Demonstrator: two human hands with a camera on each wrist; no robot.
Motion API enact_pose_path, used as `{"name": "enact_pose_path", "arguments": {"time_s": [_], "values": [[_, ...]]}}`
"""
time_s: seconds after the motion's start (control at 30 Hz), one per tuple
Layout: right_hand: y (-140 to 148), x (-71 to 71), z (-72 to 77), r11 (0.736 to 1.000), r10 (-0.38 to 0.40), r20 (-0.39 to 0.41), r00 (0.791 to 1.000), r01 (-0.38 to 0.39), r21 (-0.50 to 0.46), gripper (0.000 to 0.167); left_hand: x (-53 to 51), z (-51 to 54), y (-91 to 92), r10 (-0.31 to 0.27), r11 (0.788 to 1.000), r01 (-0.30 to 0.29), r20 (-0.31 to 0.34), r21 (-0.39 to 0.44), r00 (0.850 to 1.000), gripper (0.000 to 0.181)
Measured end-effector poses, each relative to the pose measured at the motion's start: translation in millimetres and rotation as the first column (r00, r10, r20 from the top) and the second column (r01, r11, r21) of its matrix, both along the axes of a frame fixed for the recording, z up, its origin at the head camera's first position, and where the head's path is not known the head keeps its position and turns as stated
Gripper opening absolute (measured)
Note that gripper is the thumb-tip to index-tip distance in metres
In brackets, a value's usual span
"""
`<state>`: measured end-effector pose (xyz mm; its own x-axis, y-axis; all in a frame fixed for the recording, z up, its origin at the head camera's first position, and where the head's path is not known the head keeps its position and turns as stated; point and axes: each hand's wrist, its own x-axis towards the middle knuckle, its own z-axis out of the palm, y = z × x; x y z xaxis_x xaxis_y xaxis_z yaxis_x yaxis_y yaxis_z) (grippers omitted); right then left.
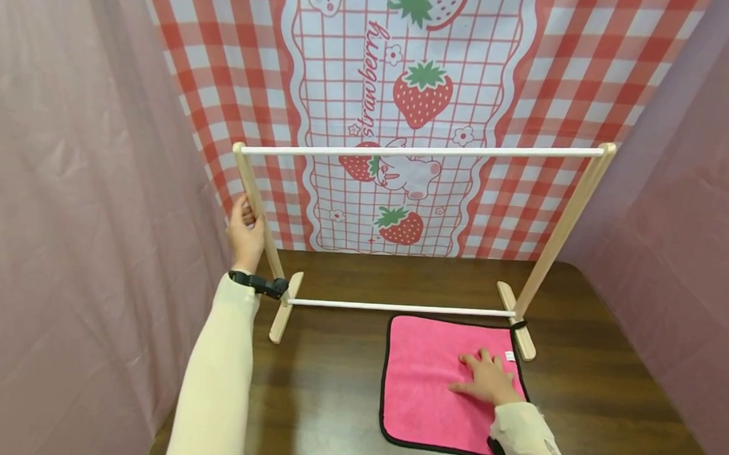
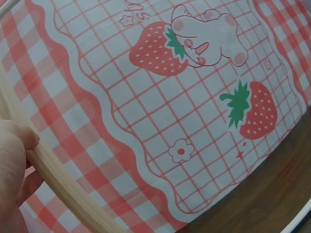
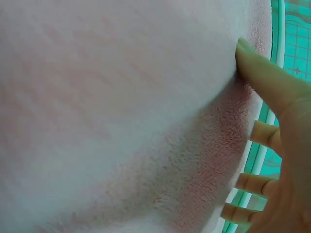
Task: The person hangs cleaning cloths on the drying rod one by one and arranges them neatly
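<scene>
A wooden rack with two white rods stands upright on the table. My left hand grips its left post partway up; in the left wrist view the thumb of that hand lies against the wooden post. Flat on the tabletop, in front of the rack's right side, is a pink cloth with black edging and a small white tag. Over this cloth my right hand is spread, fingers apart. Up close, the right wrist view has the thumb against the plush cloth.
A dark wood table lies under everything. Behind the rack hangs a red-and-white checked cloth with strawberries. Pinkish curtains close off the left side and the right side. The rack's right foot sits beside the pink cloth's corner.
</scene>
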<state>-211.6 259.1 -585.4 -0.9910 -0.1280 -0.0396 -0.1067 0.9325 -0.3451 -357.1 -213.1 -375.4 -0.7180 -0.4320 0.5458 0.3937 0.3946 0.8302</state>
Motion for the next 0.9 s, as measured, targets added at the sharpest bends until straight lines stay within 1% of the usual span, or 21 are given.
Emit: {"name": "enact_pose_path", "arguments": {"time_s": [0.17,0.23,0.3,0.37,0.43,0.67,0.8,0.9], "values": [[-2,-3.8,-0.8,0.999,-0.006,-0.084,0.996,0.002,-0.044,0.040,2.0,2.6,-3.0,-0.036,0.999,0.036,-0.013,-0.005,0.999,0.050],[-3,-5.6,-1.9,0.998,-0.008,-0.131,0.991,0.000,-0.065,0.034,2.5,3.7,-3.0,-0.039,0.999,0.039,-0.012,-0.009,0.999,0.050],[-4,-7.8,-3.3,0.996,0.002,-0.184,0.983,-0.019,-0.089,0.035,2.6,4.0,-3.1,-0.037,0.999,0.037,-0.005,-0.007,0.999,0.050],[-4,-10.1,-5.6,0.992,0.021,-0.243,0.970,-0.050,-0.113,0.041,2.8,4.1,-3.1,-0.034,0.999,0.034,0.003,-0.004,0.999,0.050],[-5,-11.6,-7.7,0.989,0.035,-0.283,0.958,-0.075,-0.131,0.045,3.4,4.0,-3.3,-0.032,1.000,0.032,0.005,0.001,0.999,0.051],[-5,-11.1,-15.4,0.985,0.037,-0.337,0.941,-0.091,-0.145,0.044,4.4,3.2,-3.2,-0.028,1.000,0.028,0.028,0.008,0.999,0.051],[-6,-9.2,-14.4,0.979,0.026,-0.349,0.937,-0.095,-0.182,0.043,2.5,1.8,-2.9,-0.020,1.000,0.019,0.027,0.009,0.999,0.051],[-7,-7.7,-13.3,0.974,0.024,-0.389,0.921,-0.108,-0.197,0.046,1.2,1.3,-2.2,-0.021,1.000,0.020,0.026,0.012,0.999,0.052]]}}
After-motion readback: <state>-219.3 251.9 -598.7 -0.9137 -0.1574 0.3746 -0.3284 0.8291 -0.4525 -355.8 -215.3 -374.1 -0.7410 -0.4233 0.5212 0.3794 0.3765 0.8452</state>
